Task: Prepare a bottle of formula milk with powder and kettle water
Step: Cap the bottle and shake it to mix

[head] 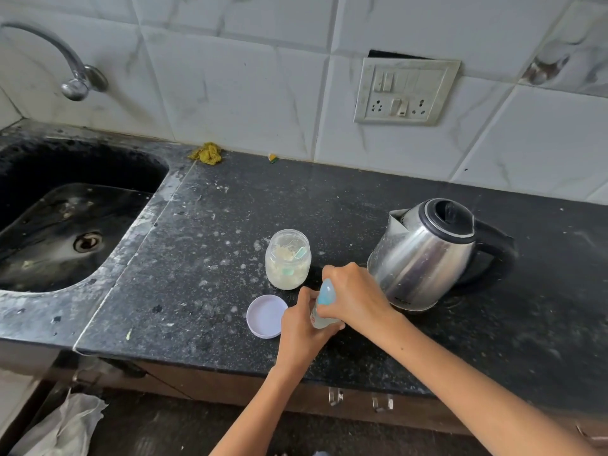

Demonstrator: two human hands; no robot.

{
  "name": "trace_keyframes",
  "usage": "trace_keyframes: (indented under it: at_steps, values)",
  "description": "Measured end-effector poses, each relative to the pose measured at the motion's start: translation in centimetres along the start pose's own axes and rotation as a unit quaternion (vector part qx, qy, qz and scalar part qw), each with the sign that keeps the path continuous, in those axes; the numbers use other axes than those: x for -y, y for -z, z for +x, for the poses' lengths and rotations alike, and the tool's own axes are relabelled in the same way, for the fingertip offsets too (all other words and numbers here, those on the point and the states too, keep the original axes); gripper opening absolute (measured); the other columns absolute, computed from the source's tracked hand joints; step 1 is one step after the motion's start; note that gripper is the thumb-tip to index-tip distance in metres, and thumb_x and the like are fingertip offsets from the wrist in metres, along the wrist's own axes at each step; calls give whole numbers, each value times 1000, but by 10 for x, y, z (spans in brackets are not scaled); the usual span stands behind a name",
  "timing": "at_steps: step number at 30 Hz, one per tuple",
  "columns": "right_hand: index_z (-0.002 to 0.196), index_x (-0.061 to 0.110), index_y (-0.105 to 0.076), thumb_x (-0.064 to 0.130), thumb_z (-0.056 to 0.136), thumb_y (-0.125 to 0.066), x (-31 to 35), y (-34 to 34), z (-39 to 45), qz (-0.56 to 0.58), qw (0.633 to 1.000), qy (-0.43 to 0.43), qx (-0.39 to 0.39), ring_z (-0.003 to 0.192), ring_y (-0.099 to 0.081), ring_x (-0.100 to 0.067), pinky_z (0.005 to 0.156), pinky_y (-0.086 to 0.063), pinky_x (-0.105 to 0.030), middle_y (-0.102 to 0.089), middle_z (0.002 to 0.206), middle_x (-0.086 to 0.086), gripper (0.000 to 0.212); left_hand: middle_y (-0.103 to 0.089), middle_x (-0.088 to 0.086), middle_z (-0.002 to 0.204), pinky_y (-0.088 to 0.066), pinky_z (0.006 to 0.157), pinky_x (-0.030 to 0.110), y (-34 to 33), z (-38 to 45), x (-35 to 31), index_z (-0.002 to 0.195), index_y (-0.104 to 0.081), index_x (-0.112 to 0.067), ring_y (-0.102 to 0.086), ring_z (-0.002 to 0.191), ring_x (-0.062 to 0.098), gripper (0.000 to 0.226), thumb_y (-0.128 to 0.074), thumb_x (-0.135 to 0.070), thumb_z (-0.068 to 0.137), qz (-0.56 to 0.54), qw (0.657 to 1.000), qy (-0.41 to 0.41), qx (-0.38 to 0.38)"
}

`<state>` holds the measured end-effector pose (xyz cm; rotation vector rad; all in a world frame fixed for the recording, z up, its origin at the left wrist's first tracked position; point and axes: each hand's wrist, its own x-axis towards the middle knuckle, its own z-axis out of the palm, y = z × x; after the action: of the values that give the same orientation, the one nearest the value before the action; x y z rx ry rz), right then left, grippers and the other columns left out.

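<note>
A small clear baby bottle [320, 320] with a pale blue cap [326, 293] stands on the black counter [214, 258]. My left hand [302, 324] grips the bottle's body from the left. My right hand [352, 291] curls round its blue cap from above. Just behind stands an open clear jar of pale formula powder [288, 260] with a green scoop inside. The jar's lilac lid [266, 315] lies flat to the left of the bottle. A steel kettle [427, 255] with a black handle stands to the right, its lid open.
A dark sink [65, 225] with a steel tap [75, 77] lies at the left. A yellow cloth [206, 153] sits by the tiled wall. A switch and socket plate [406, 90] is on the wall above the kettle. Cabinet handles [335, 396] show below the counter edge.
</note>
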<state>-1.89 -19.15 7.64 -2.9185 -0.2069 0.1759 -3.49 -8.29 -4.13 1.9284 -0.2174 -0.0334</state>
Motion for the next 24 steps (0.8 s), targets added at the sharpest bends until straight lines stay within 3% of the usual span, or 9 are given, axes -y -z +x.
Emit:
trace_keyframes:
  at_steps: [5,9,15,20,24]
  values:
    - [103,19,-62,27,69,-77,-13,-3,-12,85,996,15,-8,85,-62,-21,74,-52,-35,-66,94,-2,38,-71,-7,86,-54,62,34,-1,0,0,100,-46,-22,-67,76,8,56,-85,-36,63,3,1000,-4,-5]
    - [94,25,-67,18,60,-76,-22,-3,-14,135,990,48,-12,79,-64,-18,73,-53,-37,-68,89,3,36,-70,-7,85,-52,61,33,-1,0,-1,98,-46,-21,-65,74,10,55,-86,-33,63,8,1000,-2,-12]
    - [96,15,-66,29,64,-81,-1,0,-10,59,997,-28,-40,81,-64,-22,70,-54,-34,-68,86,-4,37,-71,-9,88,-52,62,32,0,0,-1,96,-44,-24,-67,78,9,55,-87,-34,63,3,1000,8,0]
    - [89,20,-67,23,61,-81,-1,11,-1,13,999,-14,44,79,-62,-18,68,-55,-31,-61,80,3,32,-71,-7,87,-52,64,36,0,-1,-1,96,-44,-22,-66,77,13,56,-87,-33,61,1,1000,14,3]
    - [89,29,-73,15,55,-84,-3,22,5,4,993,36,115,80,-63,-14,68,-57,-32,-67,84,5,39,-69,-5,87,-50,63,36,0,0,-3,97,-45,-18,-64,76,17,56,-87,-31,62,12,1000,12,6]
